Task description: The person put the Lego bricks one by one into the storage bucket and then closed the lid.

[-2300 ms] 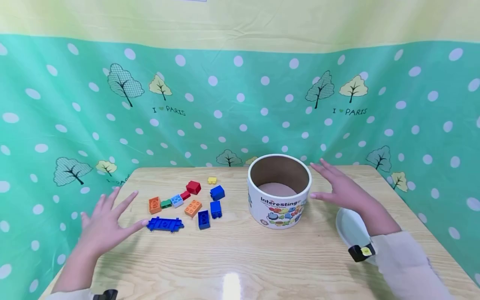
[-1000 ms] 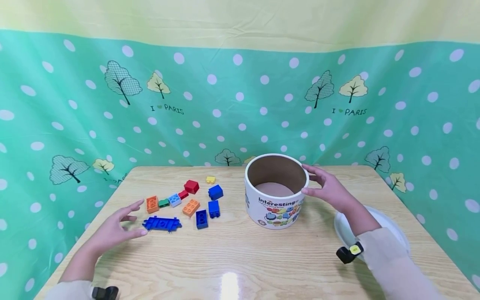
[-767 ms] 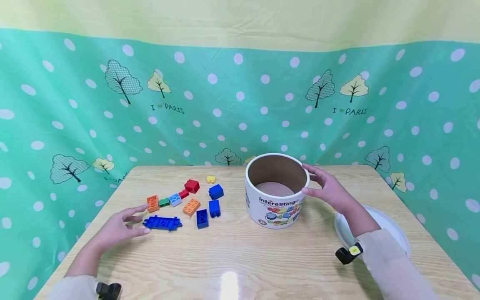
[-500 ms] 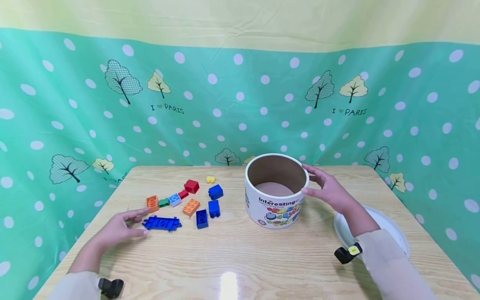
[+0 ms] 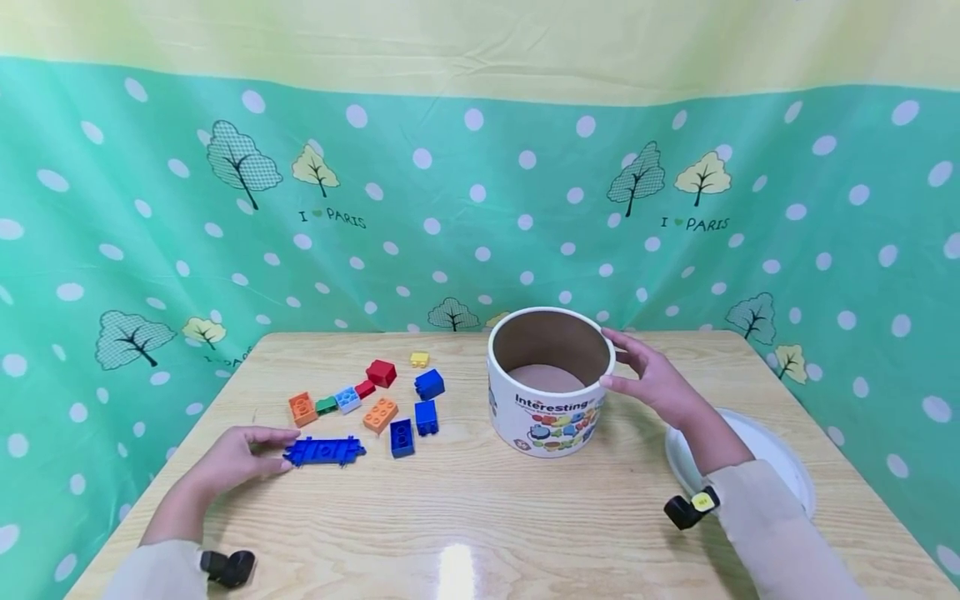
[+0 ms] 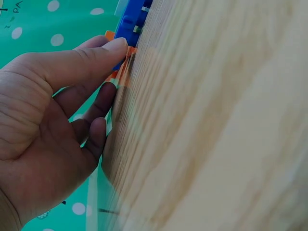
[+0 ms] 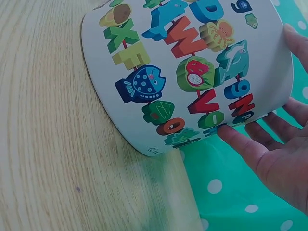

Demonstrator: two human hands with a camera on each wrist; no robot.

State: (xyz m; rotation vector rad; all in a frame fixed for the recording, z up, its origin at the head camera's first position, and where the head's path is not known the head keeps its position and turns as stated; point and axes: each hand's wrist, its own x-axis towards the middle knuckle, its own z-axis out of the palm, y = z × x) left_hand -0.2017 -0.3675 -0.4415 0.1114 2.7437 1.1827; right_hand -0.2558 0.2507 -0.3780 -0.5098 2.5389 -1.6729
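The long, flat blue plastic piece [image 5: 324, 451] lies on the pale wood-grain worktop [image 5: 375, 525], its long axis running left to right, straight out from the fingertips of the person's left hand [image 5: 236, 458]. That hand pinches the near end between thumb and forefinger; the far end points toward a dark blue plastic brick [image 5: 402, 438]. Just beyond the forefinger sits an orange rectangular plastic brick [image 5: 303, 409], hollow side up.

Ahead of the right hand [image 5: 651, 379] stands a white cylindrical tub with a brown inside [image 5: 510, 425], upright, mouth to the ceiling. I see thumb and fingers spread apart, reaching along its side and touching it near the rim rather than clamping round it.

A couple of seconds ago both hands hung with fingers splayed, the left one clear of the blue piece and the right one just off the tub. Now each has met its thing, and the tub stands nearly where it did.

The left wrist is low, palm turned inward, lower fingers loosely curled. The right forearm slants over a round white lid [image 5: 776, 458].
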